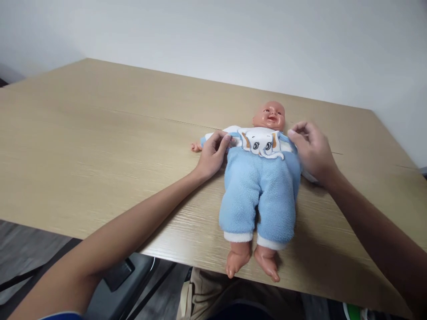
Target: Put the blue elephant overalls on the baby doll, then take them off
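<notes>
A baby doll (pixel 271 116) lies on its back, its head toward the far side and its bare feet at the table's near edge. It wears light blue fleece overalls (pixel 260 186) with white cuffs and an elephant-face bib (pixel 263 143), over a white top. My left hand (pixel 215 153) pinches the overalls' blue strap beside the left edge of the bib. At the bib's right side my right hand (pixel 313 149), slightly blurred, has thumb and fingers closed on the other blue strap. The doll's arm on that side is mostly hidden behind my right hand.
The wooden table (pixel 100 155) has seams across its top and reaches a pale wall (pixel 213 40). Below the near edge are a grey chair (pixel 123 284) with a dark object on it and my tan-trousered leg (pixel 207 291).
</notes>
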`<state>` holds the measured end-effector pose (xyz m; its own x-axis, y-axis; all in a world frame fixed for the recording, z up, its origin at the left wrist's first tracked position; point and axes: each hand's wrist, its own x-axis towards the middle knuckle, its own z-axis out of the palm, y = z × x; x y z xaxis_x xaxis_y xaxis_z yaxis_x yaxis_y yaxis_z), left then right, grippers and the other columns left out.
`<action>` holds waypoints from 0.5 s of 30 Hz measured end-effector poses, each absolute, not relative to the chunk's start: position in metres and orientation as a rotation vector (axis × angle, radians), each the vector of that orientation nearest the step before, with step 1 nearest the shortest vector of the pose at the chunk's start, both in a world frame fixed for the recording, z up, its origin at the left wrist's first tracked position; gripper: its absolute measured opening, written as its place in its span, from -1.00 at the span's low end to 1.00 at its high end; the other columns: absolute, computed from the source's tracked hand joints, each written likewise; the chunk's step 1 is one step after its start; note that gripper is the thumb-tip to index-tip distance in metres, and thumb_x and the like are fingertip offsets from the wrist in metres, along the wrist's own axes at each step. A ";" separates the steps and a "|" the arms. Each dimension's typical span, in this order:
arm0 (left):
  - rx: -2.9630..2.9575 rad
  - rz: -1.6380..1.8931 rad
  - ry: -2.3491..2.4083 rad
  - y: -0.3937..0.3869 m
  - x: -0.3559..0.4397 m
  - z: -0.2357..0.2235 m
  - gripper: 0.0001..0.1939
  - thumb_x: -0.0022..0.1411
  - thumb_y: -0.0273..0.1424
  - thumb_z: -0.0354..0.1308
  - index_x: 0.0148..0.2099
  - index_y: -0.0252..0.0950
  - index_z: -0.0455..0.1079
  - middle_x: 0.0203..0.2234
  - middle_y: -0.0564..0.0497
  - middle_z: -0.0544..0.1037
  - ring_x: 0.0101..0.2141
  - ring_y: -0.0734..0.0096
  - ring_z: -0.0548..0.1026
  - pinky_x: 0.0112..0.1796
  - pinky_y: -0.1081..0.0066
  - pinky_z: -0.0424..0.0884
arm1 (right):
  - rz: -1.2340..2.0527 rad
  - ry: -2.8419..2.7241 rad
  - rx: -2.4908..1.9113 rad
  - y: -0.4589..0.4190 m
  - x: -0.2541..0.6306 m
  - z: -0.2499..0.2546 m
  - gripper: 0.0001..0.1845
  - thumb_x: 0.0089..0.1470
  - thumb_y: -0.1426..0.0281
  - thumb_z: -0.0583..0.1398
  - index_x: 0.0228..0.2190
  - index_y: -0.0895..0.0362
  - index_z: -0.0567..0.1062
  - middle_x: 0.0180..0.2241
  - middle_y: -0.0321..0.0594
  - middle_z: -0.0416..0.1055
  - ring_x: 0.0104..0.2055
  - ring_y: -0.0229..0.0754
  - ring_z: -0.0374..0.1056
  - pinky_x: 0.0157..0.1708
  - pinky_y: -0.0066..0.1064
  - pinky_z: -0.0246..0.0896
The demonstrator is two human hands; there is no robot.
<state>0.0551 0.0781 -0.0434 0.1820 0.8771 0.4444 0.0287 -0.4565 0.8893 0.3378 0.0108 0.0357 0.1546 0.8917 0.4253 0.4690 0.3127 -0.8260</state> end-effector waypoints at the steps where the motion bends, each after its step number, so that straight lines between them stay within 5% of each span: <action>1: 1.683 1.373 0.864 0.077 0.055 -0.043 -0.36 0.52 0.29 0.20 -0.17 -0.23 0.47 -0.31 -0.02 0.56 -0.27 0.28 0.47 -0.17 0.29 0.40 | 0.418 -1.526 -1.312 0.019 0.330 0.042 -0.86 0.30 0.27 0.41 -0.29 -0.03 0.58 -0.25 -0.27 0.57 -0.19 -0.08 0.44 -0.05 -0.23 0.44; 7: 1.786 1.402 0.892 0.065 0.055 -0.045 -0.45 0.63 0.20 0.09 -0.03 -0.21 0.45 -0.18 -0.05 0.59 -0.18 0.24 0.51 -0.07 0.24 0.42 | 0.525 -2.029 -1.423 0.092 0.277 0.072 -0.87 0.30 0.27 0.41 -0.21 0.03 0.63 -0.15 -0.16 0.65 -0.04 0.07 0.55 0.22 -0.03 0.41; 12: 1.896 1.445 0.836 0.059 0.054 -0.047 -0.57 0.71 0.08 0.03 0.03 -0.18 0.40 -0.18 -0.02 0.52 -0.18 0.25 0.48 -0.08 0.23 0.42 | 0.569 -2.905 -1.261 0.137 0.229 0.080 -0.66 0.35 0.37 0.33 0.13 0.10 0.61 0.20 0.01 0.63 0.13 0.17 0.56 0.12 -0.10 0.42; 15: 1.944 1.439 0.851 0.059 0.052 -0.047 -0.59 0.73 0.04 0.00 0.01 -0.18 0.37 -0.22 0.00 0.47 -0.23 0.27 0.42 -0.13 0.25 0.41 | 0.361 -3.068 -1.170 0.143 0.210 0.073 -0.70 0.33 0.54 0.25 0.05 0.09 0.60 0.15 -0.02 0.64 0.03 0.06 0.55 -0.08 -0.21 0.32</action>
